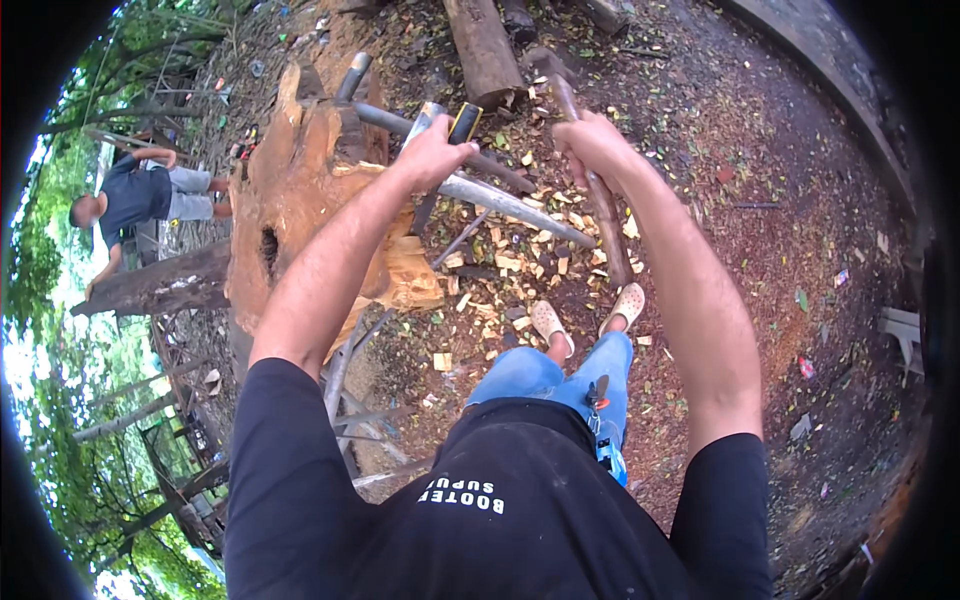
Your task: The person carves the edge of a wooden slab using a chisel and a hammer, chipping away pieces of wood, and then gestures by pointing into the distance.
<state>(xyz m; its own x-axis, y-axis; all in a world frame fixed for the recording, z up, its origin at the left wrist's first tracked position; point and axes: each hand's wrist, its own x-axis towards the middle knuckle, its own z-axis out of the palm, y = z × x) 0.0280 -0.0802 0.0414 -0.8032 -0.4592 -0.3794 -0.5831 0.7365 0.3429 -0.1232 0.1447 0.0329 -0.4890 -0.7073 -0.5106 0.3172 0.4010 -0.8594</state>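
My right hand (597, 148) is closed around the upper part of a long wooden handle (608, 225), which slants down toward my right foot. At its far end sits a dull brownish head (550, 66), so it looks like an axe, though the head blends into the soil. To the left, my left hand (437, 158) is closed at the upper ends of some poles, one silvery (425, 117) and one black and yellow (466, 122). Which of them my fingers grip is partly hidden. Beside that arm stands a big orange-brown slab of wood (330, 190) with a freshly chopped, pale edge.
Wood chips (500, 262) litter the ground before my feet. A metal pole (520, 208) slants beside the slab, and a log (483, 50) lies ahead. Another person (140, 192) stands beyond the slab, near a thick timber (165, 280). A kerb (830, 75) curves along the right.
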